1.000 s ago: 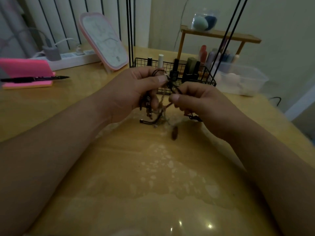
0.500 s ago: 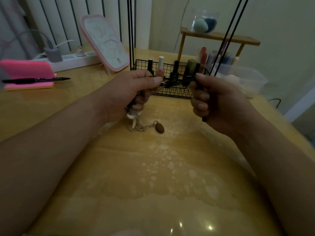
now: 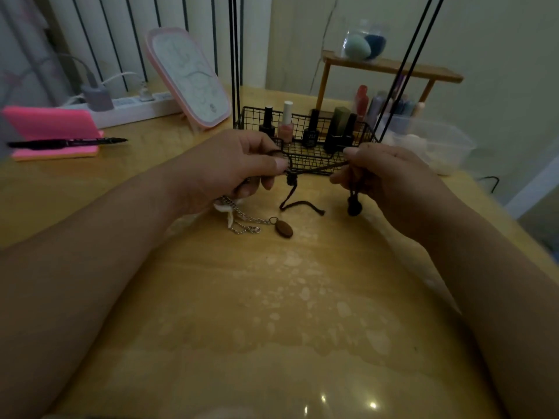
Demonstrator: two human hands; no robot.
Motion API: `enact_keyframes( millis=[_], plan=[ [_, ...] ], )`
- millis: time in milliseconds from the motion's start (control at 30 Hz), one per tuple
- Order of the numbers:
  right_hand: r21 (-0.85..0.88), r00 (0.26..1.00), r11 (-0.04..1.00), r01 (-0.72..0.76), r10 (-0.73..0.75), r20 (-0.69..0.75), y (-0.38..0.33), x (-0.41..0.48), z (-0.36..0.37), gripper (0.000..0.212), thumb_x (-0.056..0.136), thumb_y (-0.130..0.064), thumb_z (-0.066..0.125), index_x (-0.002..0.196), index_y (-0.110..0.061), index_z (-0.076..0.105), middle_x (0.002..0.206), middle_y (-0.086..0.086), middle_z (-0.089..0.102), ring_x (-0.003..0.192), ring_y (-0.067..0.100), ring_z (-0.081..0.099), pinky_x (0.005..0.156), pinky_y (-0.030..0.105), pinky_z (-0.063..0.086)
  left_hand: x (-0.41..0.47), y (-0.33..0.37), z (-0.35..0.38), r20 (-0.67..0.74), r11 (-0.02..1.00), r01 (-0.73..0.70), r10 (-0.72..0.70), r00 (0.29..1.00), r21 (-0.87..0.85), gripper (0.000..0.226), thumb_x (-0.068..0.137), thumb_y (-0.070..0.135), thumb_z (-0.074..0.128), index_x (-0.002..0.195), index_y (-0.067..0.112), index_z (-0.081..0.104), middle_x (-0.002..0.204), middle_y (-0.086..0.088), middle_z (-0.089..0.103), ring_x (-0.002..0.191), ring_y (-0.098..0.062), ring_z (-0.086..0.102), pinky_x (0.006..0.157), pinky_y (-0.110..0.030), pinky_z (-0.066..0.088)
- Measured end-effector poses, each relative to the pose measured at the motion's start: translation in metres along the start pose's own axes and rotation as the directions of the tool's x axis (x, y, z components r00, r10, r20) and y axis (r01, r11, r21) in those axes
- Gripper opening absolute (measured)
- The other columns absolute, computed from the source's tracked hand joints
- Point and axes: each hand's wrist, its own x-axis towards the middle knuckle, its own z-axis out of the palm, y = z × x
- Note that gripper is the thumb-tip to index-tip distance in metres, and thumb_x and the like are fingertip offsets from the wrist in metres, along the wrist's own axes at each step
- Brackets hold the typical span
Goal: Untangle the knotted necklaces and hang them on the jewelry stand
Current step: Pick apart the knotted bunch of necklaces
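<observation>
My left hand point(image 3: 239, 164) pinches one end of a dark brown cord necklace point(image 3: 314, 168) between thumb and forefinger. My right hand point(image 3: 384, 173) grips the cord's other part, and the cord runs taut between both hands. A knot and a loose tail point(image 3: 298, 204) hang from the cord down to the table. A dark bead point(image 3: 354, 207) dangles under my right hand. A silver chain point(image 3: 245, 220) with a brown oval pendant point(image 3: 284, 228) and a white shell piece point(image 3: 223, 208) trails from under my left hand onto the table. Thin black rods point(image 3: 236, 55), perhaps the stand, rise behind.
A black wire basket point(image 3: 251, 119) with nail polish bottles stands just behind my hands. Behind it are a pink framed mirror point(image 3: 187, 77), a wooden shelf point(image 3: 390, 68) and a clear plastic box point(image 3: 435, 143). A pink notepad with a black pen point(image 3: 66, 142) and a power strip point(image 3: 133, 107) lie at the left.
My hands have drawn apart, pulling the brown cord taut. The chain with the oval pendant has dropped onto the table, and the cord's knot and tail now hang free.
</observation>
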Motion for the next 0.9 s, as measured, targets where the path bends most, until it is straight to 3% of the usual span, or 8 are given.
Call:
enact_keyframes(
  millis=[167, 300, 367, 433, 533, 667, 733, 900],
  plan=[
    [0.286, 0.999, 0.958, -0.033, 0.03, 0.015, -0.004, -0.002, -0.002, 0.019, 0.106, -0.028, 0.056, 0.09, -0.017, 0.058, 0.063, -0.002, 0.042, 0.061, 0.015, 0.052, 0.072, 0.035, 0.052, -0.002, 0.001, -0.002, 0.051, 0.999, 0.003, -0.005, 0.999, 0.042, 0.011, 0.097, 0.013, 0.068, 0.108, 0.011, 0.071, 0.075, -0.002, 0.061, 0.054, -0.009, 0.044, 0.047, -0.02, 0.037],
    [0.334, 1.0, 0.942, -0.018, 0.009, 0.029, -0.005, -0.002, -0.004, 0.027, 0.105, -0.03, 0.056, 0.08, -0.022, 0.05, 0.061, -0.003, 0.036, 0.056, 0.012, 0.041, 0.061, 0.029, 0.043, -0.004, 0.003, 0.0, 0.073, 0.998, -0.017, 0.013, 0.997, 0.053, 0.009, 0.098, 0.01, 0.067, 0.106, 0.009, 0.069, 0.064, 0.004, 0.053, 0.05, -0.006, 0.042, 0.045, -0.018, 0.036],
    [0.336, 1.0, 0.942, -0.006, 0.001, 0.014, -0.004, -0.001, -0.004, 0.022, 0.105, -0.028, 0.056, 0.084, -0.02, 0.053, 0.062, -0.003, 0.039, 0.057, 0.012, 0.044, 0.063, 0.03, 0.045, -0.004, 0.004, 0.0, 0.072, 0.999, -0.013, 0.011, 0.997, 0.036, 0.009, 0.097, 0.01, 0.067, 0.106, 0.01, 0.065, 0.07, -0.001, 0.06, 0.051, -0.008, 0.043, 0.045, -0.019, 0.036],
    [0.251, 0.999, 0.968, -0.008, 0.018, -0.037, -0.001, 0.0, -0.004, 0.016, 0.104, -0.027, 0.058, 0.09, -0.019, 0.058, 0.065, -0.002, 0.046, 0.062, 0.015, 0.052, 0.069, 0.034, 0.05, -0.005, 0.005, -0.001, 0.071, 1.0, -0.014, 0.013, 0.997, 0.013, 0.009, 0.098, 0.009, 0.065, 0.107, 0.011, 0.063, 0.086, -0.008, 0.071, 0.051, -0.01, 0.047, 0.044, -0.019, 0.037],
    [-0.07, 0.992, 0.997, -0.017, 0.008, -0.127, 0.005, 0.001, -0.002, 0.018, 0.102, -0.03, 0.063, 0.092, -0.014, 0.064, 0.077, 0.001, 0.062, 0.075, 0.021, 0.066, 0.079, 0.038, 0.057, -0.005, 0.007, -0.001, 0.07, 0.999, -0.017, 0.019, 0.997, -0.035, 0.008, 0.1, 0.007, 0.061, 0.107, 0.01, 0.059, 0.097, -0.011, 0.077, 0.052, -0.015, 0.053, 0.043, -0.02, 0.037],
    [-0.419, 0.978, 0.906, 0.068, -0.144, -0.151, 0.009, 0.0, 0.012, 0.018, 0.099, -0.032, 0.067, 0.097, -0.015, 0.065, 0.089, 0.002, 0.064, 0.079, 0.008, 0.062, 0.072, 0.023, 0.051, -0.006, 0.009, 0.003, 0.088, 0.999, -0.04, 0.043, 0.995, -0.037, 0.005, 0.101, 0.006, 0.058, 0.105, 0.007, 0.06, 0.099, -0.013, 0.078, 0.057, -0.017, 0.059, 0.046, -0.019, 0.041],
    [-0.443, 0.971, 0.885, 0.141, -0.21, -0.11, 0.005, -0.003, 0.018, 0.013, 0.099, -0.031, 0.067, 0.1, -0.018, 0.065, 0.089, -0.001, 0.062, 0.075, 0.004, 0.058, 0.068, 0.018, 0.05, -0.006, 0.009, 0.005, 0.093, 0.998, -0.061, 0.063, 0.994, -0.021, 0.003, 0.101, 0.007, 0.059, 0.103, 0.008, 0.061, 0.097, -0.011, 0.078, 0.061, -0.017, 0.061, 0.049, -0.02, 0.042],
    [-0.369, 0.959, 0.885, 0.283, -0.256, 0.119, -0.001, -0.013, 0.033, 0.018, 0.094, -0.034, 0.073, 0.106, -0.026, 0.061, 0.099, -0.008, 0.064, 0.091, 0.006, 0.063, 0.077, 0.024, 0.055, -0.005, 0.007, 0.011, 0.063, 0.996, -0.084, 0.087, 0.994, -0.038, 0.006, 0.099, 0.007, 0.064, 0.095, 0.012, 0.063, 0.076, -0.003, 0.071, 0.063, -0.015, 0.062, 0.05, -0.023, 0.044]
  ],
)
